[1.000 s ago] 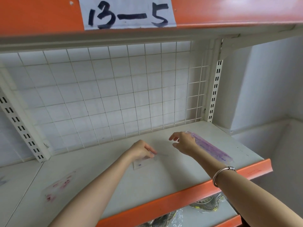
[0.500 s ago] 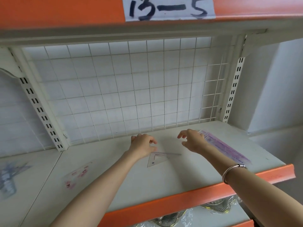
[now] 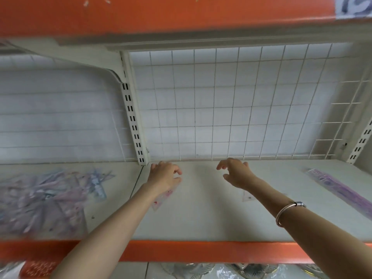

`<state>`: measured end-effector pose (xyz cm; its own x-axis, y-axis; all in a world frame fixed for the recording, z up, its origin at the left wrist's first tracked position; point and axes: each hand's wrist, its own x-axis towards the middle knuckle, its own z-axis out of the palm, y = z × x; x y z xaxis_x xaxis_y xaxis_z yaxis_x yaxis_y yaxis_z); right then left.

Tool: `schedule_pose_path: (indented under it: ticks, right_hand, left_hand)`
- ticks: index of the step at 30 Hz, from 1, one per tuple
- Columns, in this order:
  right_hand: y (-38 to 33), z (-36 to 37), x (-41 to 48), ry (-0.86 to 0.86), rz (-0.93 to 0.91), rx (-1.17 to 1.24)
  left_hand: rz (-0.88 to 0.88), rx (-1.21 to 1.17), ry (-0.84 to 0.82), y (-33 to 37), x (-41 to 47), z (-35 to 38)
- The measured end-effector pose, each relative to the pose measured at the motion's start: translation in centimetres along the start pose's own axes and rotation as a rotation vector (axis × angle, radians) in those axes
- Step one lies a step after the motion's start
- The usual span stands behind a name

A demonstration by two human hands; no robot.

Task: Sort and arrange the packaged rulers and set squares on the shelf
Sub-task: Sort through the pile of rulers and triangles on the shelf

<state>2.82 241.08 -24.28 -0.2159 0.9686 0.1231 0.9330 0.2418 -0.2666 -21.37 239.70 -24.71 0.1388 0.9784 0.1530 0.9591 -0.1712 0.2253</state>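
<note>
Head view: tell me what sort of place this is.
Likely a shop or stockroom: a white metal shelf with orange front edge, a white wire-grid back panel, and a loose heap of clear-packaged rulers.

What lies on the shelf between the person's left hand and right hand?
Nothing: in the head view, the stretch of shelf between the left hand and the right hand is bare white surface.

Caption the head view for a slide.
Left hand and right hand reach over the shelf, between a heap of packaged rulers and one purple packaged ruler.
</note>
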Motion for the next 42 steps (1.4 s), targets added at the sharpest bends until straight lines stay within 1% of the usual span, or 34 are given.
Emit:
schedule_pose_path:
  ticks: [6, 11, 17, 24, 27, 31, 38, 42]
  right_hand:
    - [-9.0, 2.7, 1.7, -0.029, -0.122, 0.043]
    - [-16.3, 4.7, 3.0, -0.050, -0.211, 0.080]
    - [-23.9, 7.2, 4.1, -0.067, -0.259, 0.118]
    - [-31.1, 9.2, 4.4, -0.079, -0.308, 0.141]
    - [-33.7, 9.8, 4.5, -0.093, -0.340, 0.141]
    - [-36.5, 10.6, 4.5, -0.124, -0.402, 0.140]
    - [-39.8, 11.6, 3.9, -0.245, -0.487, 0.151]
    - [-40.7, 12.4, 3.5, -0.305, -0.503, 0.062]
  left_hand:
    - [-0.080, 0.018, 0.003, -7.8, -3.1, -2.5]
    - [-0.106, 0.022, 0.015, -14.2, -5.4, -4.5]
    - [-0.121, 0.002, 0.054, -21.3, -8.2, -7.2]
    - [-0.163, 0.020, 0.045, -28.9, -11.4, -9.4]
    - [-0.166, 0.019, 0.016, -31.1, -12.6, -9.9]
    - [-0.182, -0.056, -0.021, -33.1, -13.9, -10.5]
    - [-0.188, -0.095, -0.065, -34.7, -15.6, -10.9]
    - [-0.226, -0.108, -0.155, -34.5, -16.0, -11.3]
